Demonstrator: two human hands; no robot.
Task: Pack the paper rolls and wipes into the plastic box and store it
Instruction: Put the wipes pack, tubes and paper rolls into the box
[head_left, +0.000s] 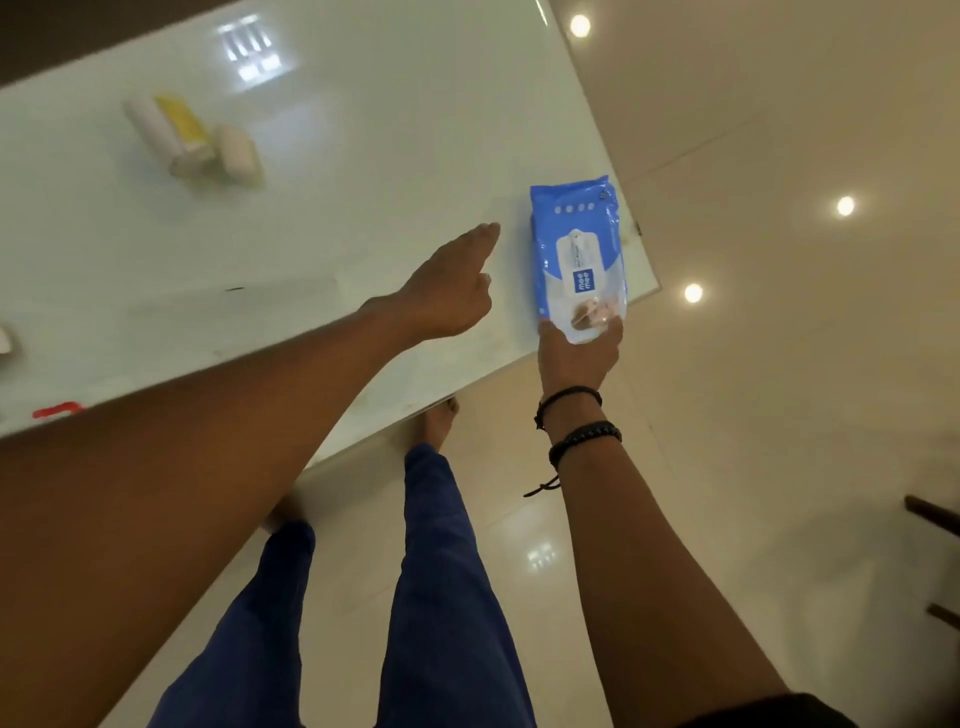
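A blue and white pack of wipes (576, 254) lies near the right corner of the white table (332, 208). My right hand (576, 356) grips its near end. My left hand (452, 291) stretches flat over the table just left of the pack, fingers extended, holding nothing. Far off at the upper left lie a white paper roll (156, 137), a yellow-wrapped roll (187, 124) and a shorter white roll (239, 153), side by side. No plastic box can be made out.
The table's front edge runs diagonally from lower left to the right corner. A red item (57, 410) and a white object (5, 340) sit at the left edge. Glossy tiled floor (779, 415) lies to the right; dark furniture legs (935, 519) stand at far right.
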